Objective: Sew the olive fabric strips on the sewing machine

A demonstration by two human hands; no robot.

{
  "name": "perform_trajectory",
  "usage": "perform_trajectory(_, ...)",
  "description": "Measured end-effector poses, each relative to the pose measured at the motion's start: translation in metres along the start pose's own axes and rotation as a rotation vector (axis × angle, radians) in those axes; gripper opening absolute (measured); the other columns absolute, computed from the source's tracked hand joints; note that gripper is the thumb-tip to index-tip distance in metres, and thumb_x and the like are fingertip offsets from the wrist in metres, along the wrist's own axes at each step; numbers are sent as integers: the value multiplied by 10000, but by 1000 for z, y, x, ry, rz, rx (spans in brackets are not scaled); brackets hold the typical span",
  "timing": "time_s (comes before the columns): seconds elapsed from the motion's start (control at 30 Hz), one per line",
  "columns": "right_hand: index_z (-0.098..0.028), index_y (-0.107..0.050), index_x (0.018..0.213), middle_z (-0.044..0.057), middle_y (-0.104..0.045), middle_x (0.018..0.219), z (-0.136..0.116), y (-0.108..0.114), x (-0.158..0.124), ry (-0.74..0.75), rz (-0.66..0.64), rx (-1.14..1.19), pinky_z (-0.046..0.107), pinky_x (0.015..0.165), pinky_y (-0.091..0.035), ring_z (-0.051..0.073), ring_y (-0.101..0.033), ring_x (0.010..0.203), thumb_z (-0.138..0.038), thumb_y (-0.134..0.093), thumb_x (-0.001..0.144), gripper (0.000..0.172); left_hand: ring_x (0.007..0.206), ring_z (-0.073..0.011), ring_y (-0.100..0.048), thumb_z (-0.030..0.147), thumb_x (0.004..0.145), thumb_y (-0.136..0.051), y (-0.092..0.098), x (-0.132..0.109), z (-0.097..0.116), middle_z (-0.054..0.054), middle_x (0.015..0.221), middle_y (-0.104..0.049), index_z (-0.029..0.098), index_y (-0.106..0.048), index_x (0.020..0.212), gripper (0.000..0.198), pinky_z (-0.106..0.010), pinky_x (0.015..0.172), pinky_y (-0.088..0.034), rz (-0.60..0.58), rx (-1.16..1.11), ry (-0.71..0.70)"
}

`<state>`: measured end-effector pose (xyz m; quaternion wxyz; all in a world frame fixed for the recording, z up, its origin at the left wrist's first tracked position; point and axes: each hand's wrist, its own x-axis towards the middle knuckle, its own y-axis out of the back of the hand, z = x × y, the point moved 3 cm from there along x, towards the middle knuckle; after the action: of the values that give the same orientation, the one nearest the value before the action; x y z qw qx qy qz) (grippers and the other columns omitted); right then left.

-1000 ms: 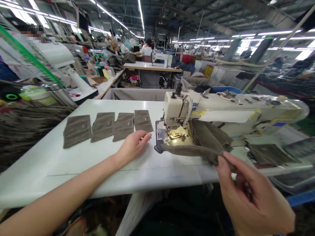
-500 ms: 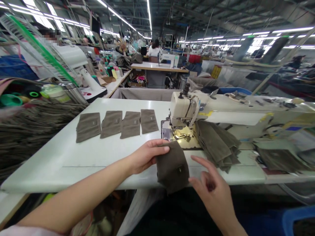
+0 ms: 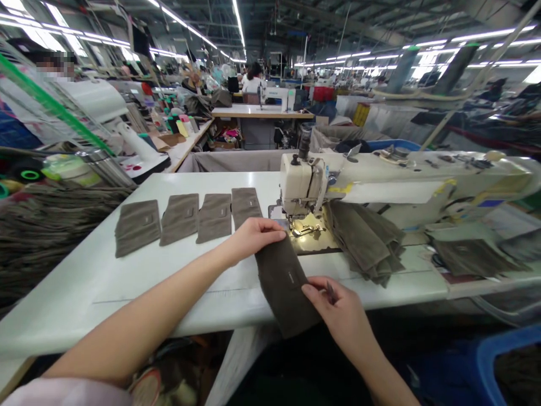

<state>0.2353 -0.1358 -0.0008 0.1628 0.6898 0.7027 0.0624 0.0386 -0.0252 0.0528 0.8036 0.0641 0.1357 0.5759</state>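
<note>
Brown fabric panel (image 3: 283,287) pinched by left hand (image 3: 256,237) and right hand (image 3: 336,310), latter mostly hiding dark object (image 3: 331,291).

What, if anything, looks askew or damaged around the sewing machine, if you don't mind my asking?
Nothing looks plainly spilled or damaged. Only the pile of fabric pieces beside the sewing machine stands out: its edges fan unevenly, unlike the tidier row of four pieces to its left.
</note>
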Motion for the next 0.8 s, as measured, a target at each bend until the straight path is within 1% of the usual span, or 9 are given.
perform_trajectory(0.07, -179, -779, 923, 54, -726, 794, 7, 3, -4, -23, 2, -43, 305, 650, -482, 197, -609, 677, -534, -638, 776, 410, 694, -153, -586, 388, 699, -721, 7, 13, -6, -10, 745, -710, 172, -740, 764, 227, -272, 669, -445, 33, 52, 19)
perform_trajectory(0.17, -166, -781, 948, 51, -711, 748, 15, 5, -12, -52, 9, -79, 312, 625, -483, 197, -596, 638, -519, -626, 755, 431, 702, -159, -581, 398, 716, -681, 14, 28, -12, -11, 750, -706, 170, -737, 791, 246, -280, 678, -444, 61, 114, 20)
perform_trajectory(0.23, -167, -776, 970, 45, -700, 733, 17, 6, -16, -46, 19, -83, 311, 604, -474, 191, -576, 613, -514, -604, 775, 434, 704, -160, -577, 405, 731, -656, 13, 35, -14, -8, 741, -697, 170, -731, 785, 252, -278, 671, -436, 54, 173, -2)
perform_trajectory(0.3, -171, -767, 935, 49, -697, 746, 15, 6, -17, -3, 50, -76, 312, 623, -476, 193, -582, 638, -505, -586, 800, 403, 695, -161, -567, 422, 748, -636, 11, 41, -15, -6, 714, -678, 169, -724, 763, 268, -278, 656, -422, 32, 250, -27)
perform_trajectory(0.4, -171, -746, 873, 58, -688, 770, 10, 8, -16, 60, 117, -69, 313, 650, -489, 190, -588, 655, -495, -595, 811, 363, 688, -163, -561, 439, 761, -620, 9, 48, -15, -7, 698, -664, 169, -721, 756, 288, -283, 651, -411, 30, 337, -68)
perform_trajectory(0.6, -160, -697, 1031, 47, -672, 812, 11, 6, -13, 40, 172, 35, 281, 587, -496, 160, -577, 606, -447, -631, 804, 372, 701, -171, -596, 422, 760, -627, 6, 52, -18, -15, 741, -700, 175, -711, 748, 261, -284, 656, -439, 31, 374, -78)
perform_trajectory(0.67, -166, -669, 1019, 30, -653, 792, 12, 5, -15, 82, 189, 34, 263, 578, -489, 146, -566, 595, -403, -630, 818, 313, 702, -172, -613, 382, 765, -631, 4, 52, -19, -16, 749, -709, 178, -706, 746, 218, -281, 664, -451, 49, 430, -82)
perform_trajectory(0.7, -174, -663, 994, 14, -634, 761, 13, 3, -16, 117, 175, 11, 253, 568, -478, 138, -551, 582, -378, -621, 835, 262, 699, -172, -616, 358, 770, -631, 2, 52, -19, -17, 747, -710, 181, -701, 739, 193, -279, 663, -451, 62, 490, -90)
perform_trajectory(0.8, -196, -667, 904, -25, -561, 658, 13, -1, -21, 258, 108, -115, 232, 531, -432, 122, -502, 541, -302, -574, 900, 141, 705, -179, -612, 309, 788, -629, -5, 54, -20, -26, 757, -707, 192, -686, 714, 150, -278, 648, -430, 111, 741, -131)
